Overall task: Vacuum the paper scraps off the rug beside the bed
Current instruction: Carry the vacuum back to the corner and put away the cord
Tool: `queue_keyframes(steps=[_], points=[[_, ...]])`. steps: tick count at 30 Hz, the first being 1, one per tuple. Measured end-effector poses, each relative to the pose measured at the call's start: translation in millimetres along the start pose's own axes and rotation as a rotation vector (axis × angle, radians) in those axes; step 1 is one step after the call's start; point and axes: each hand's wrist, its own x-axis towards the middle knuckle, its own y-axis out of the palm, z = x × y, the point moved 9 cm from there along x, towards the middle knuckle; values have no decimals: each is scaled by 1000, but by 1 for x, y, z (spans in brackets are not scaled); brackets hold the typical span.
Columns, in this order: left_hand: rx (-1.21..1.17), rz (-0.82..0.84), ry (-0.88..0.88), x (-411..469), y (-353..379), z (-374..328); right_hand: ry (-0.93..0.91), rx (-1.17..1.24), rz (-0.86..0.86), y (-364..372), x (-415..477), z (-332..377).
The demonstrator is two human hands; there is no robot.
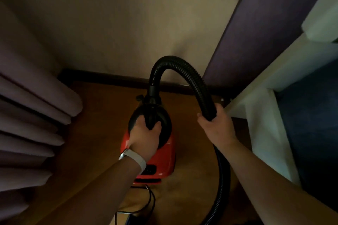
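two hands work a red vacuum (164, 155) on the floor (102, 115), between curtain (36, 115) and bed (265, 124). its long axis runs toward the wall (128, 23), hose end foremost; its dark rear panel (150, 170) is too dim to read. left hand (146, 134), directly above the body, is wrapped around the black handle (150, 118). right hand (216, 126), off to the vacuum's right by the bed, clasps the hose (175, 60), which arches between them.

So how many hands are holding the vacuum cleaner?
2. The left hand grips the handle atop the red vacuum cleaner; the right hand grips its black hose, beside the bed.
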Motion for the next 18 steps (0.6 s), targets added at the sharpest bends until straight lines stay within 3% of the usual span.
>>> queue_keyframes(steps=[11, 18], points=[[-111, 27, -14, 36, 13, -2, 51, -36, 40, 34, 19, -29], [-143, 107, -2, 32, 37, -3, 93, 5, -29, 18, 20, -40]])
